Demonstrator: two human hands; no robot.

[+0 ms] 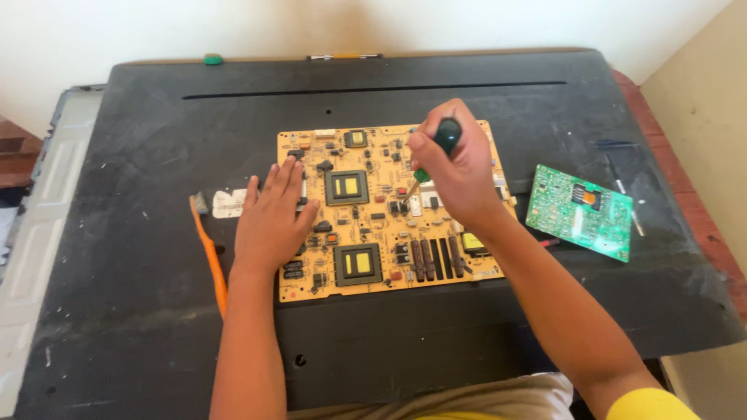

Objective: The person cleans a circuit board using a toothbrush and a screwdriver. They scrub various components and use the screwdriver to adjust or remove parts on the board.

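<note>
Black, dusty worktop (117, 311) fills the frame. At centre lies a yellow circuit board (373, 210). The left hand (272, 218) presses flat, fingers open, on its left edge. The right hand (459, 171) has its grip closed on a green-handled screwdriver (440, 148), tip on the board's upper middle. Work looks underway, not finished. An orange brush (210, 249) lies at left, a green circuit board (580, 210) at right.

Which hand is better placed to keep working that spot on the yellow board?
Right, probably: the right hand grips the screwdriver, tip on the yellow circuit board. The left hand lies flat, steadying it.
</note>
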